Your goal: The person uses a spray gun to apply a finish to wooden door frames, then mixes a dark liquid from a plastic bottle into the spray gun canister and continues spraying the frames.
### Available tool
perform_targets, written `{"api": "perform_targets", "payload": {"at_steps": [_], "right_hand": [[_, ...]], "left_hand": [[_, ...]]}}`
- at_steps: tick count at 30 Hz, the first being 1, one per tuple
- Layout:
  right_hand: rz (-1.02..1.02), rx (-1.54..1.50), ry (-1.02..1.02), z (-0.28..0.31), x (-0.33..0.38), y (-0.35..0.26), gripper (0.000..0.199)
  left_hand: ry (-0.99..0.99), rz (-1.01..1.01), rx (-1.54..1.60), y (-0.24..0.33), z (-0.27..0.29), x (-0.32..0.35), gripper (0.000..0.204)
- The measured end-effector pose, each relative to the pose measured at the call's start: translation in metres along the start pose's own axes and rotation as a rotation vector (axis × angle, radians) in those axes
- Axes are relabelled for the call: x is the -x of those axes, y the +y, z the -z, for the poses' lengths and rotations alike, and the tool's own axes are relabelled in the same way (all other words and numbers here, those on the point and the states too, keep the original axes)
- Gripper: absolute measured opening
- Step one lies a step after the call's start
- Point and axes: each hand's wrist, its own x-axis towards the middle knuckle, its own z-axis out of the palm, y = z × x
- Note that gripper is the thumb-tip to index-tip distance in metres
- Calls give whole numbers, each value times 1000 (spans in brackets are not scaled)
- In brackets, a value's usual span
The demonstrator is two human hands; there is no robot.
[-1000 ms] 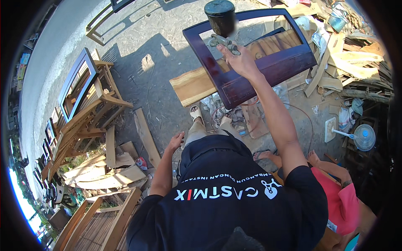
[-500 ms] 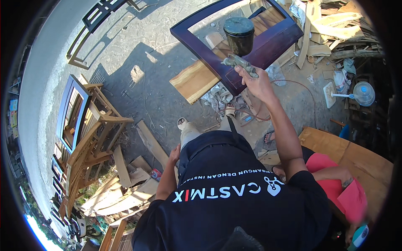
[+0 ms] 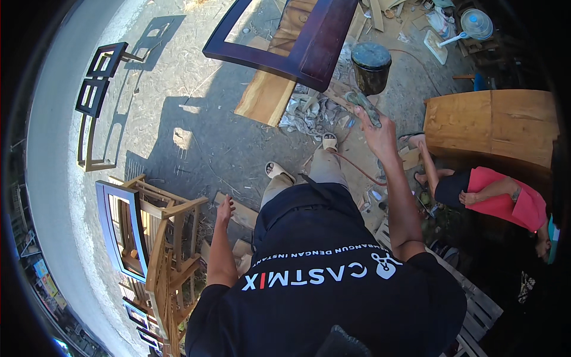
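Note:
My right hand [image 3: 379, 135] is closed round the grip of a spray gun [image 3: 364, 108]. A dark lidded paint cup [image 3: 371, 66] sits at the gun's front end. The gun is held out beside the near right corner of a dark-stained wooden frame [image 3: 321, 50], apart from it in the picture. No spray can be made out. My left hand [image 3: 225, 210] hangs out from my left side with fingers apart, holding nothing. Below the frame lies a light wooden board [image 3: 265, 98], with crumpled rags [image 3: 302, 114] next to it.
A reddish hose [image 3: 357, 168] trails past my right leg. Wooden chair frames [image 3: 172, 238] stack at left, with dark chair pieces [image 3: 101, 77] farther off. A person in a pink top [image 3: 499, 199] works by a wooden cabinet [image 3: 488, 122] at right; a fan [image 3: 476, 24] stands behind.
My view has turned to the right. The spray gun has moved from over the dark frame to its right side. My left hand has swung out away from my thigh.

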Motion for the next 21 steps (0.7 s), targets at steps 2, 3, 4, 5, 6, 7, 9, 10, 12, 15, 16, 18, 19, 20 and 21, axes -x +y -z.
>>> {"api": "perform_targets", "payload": {"at_steps": [2,3,4,5,6,7,9,10,12,15,16,18,19,20,21], "right_hand": [[-2,-40,30,-15,0,-5,46],[24,-70,48,-27,-3,-7,46],[43,-98,65,-37,-5,-14,45],[22,-132,26,-45,-11,-20,43],[52,-141,27,-56,-17,-30,43],[79,-147,33,-65,-24,-39,44],[100,-118,49,-87,-39,-49,50],[91,-80,63,-98,-48,-49,55],[59,-90,26,-111,-57,-52,63],[-3,-229,-92,-112,-55,-62,66],[-13,-230,-90,-108,-49,-62,64],[-32,-229,-81,-94,-33,-59,59],[-7,-242,-58,-77,-21,-66,47],[-9,-226,-16,-71,-16,-56,44],[-10,-208,33,-62,-11,-43,41]], "left_hand": [[-41,-28,-41,9,-9,-4,73],[-58,-37,-57,13,-14,-6,73],[-78,-42,-77,16,-19,-7,73],[-108,-50,-92,21,-23,-9,74],[-134,-53,-104,25,-26,-11,74],[-165,-58,-118,31,-30,-12,74],[-186,-94,-133,41,-35,-15,74],[-201,-114,-145,47,-37,-15,74],[-208,-122,-138,51,-38,-14,74],[-202,-99,-143,50,-32,-13,73],[-197,-87,-146,46,-28,-14,73],[-198,-49,-142,36,-22,-15,73],[-195,-30,-134,28,-19,-17,73],[-197,-12,-132,20,-16,-19,75],[-202,0,-133,13,-14,-23,77]]}}
